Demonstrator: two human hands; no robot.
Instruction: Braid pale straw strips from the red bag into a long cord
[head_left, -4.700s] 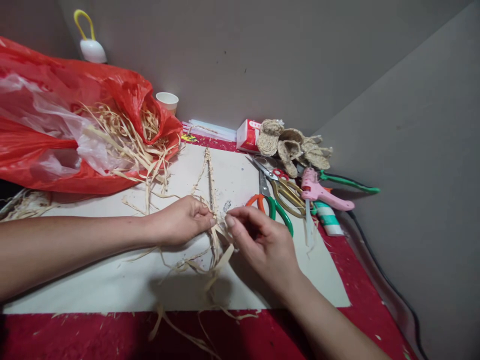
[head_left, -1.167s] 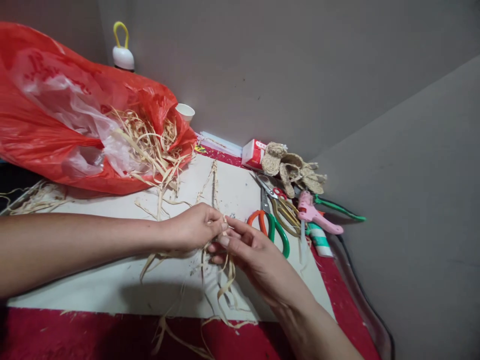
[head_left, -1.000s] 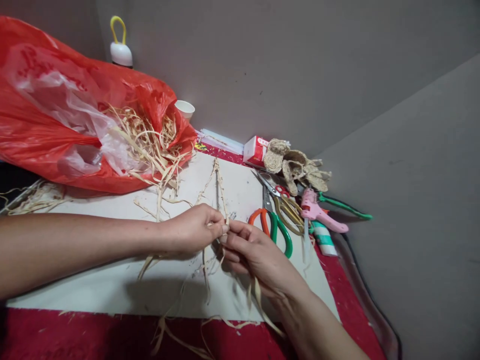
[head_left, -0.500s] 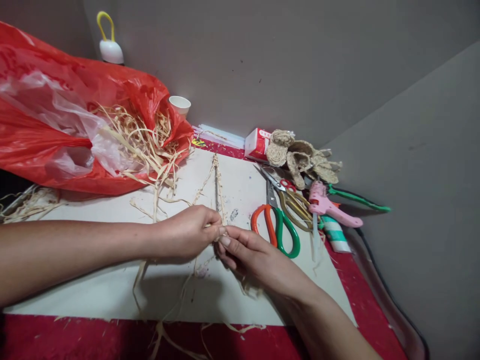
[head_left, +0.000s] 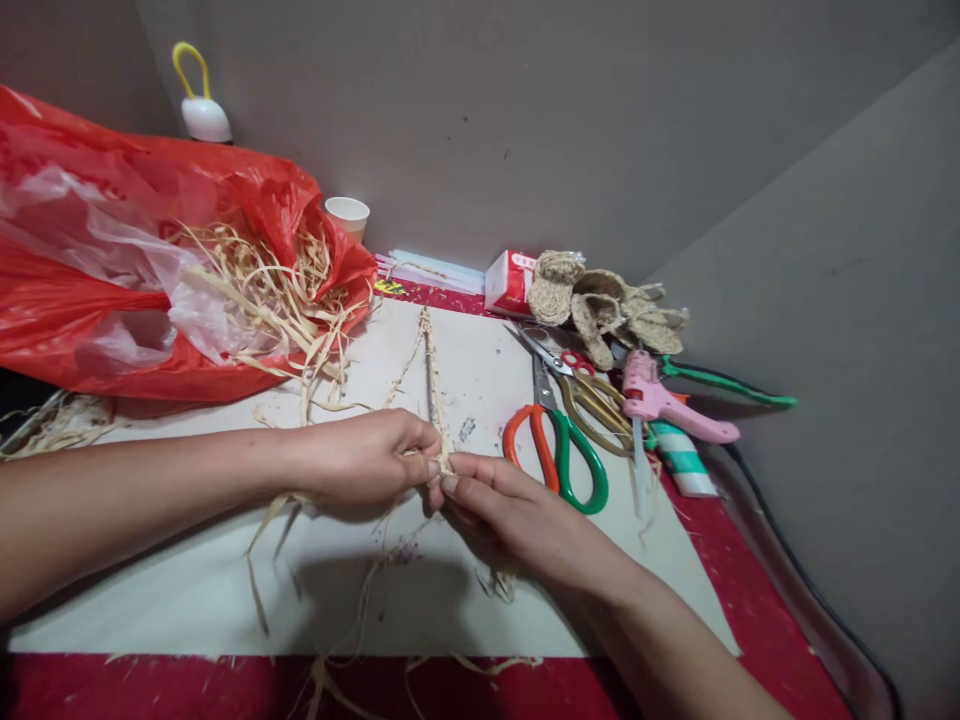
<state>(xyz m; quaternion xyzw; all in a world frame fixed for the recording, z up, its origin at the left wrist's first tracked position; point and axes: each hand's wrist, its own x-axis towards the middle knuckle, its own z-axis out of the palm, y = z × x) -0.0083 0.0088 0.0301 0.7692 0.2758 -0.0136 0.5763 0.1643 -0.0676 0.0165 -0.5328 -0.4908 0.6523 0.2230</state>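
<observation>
A thin cord of twisted raffia (head_left: 438, 400) stretches from the far part of the white board toward me, looped around a slim rod (head_left: 433, 385). My left hand (head_left: 379, 455) pinches the near end of this cord between thumb and fingers. Right beside it, my right hand (head_left: 510, 500) pinches the same cord, and the fingertips of both hands almost meet. Loose raffia strips (head_left: 259, 570) hang below my left hand. Another cord strand (head_left: 403, 370) slants off to the left of the rod. The fingers partly hide the bit being held.
A red plastic bag (head_left: 82, 350) spilling raffia lies at left, before a paper cup (head_left: 348, 213). To the right are orange-and-green scissors (head_left: 568, 460), gold-handled scissors (head_left: 596, 410), a pink glue gun (head_left: 667, 405), woven pieces (head_left: 559, 290) and a red-white box (head_left: 510, 282).
Both hands stay together at the cord, with small shifts of the fingers; a bit more of the cord shows between them. The view has tilted slightly.
</observation>
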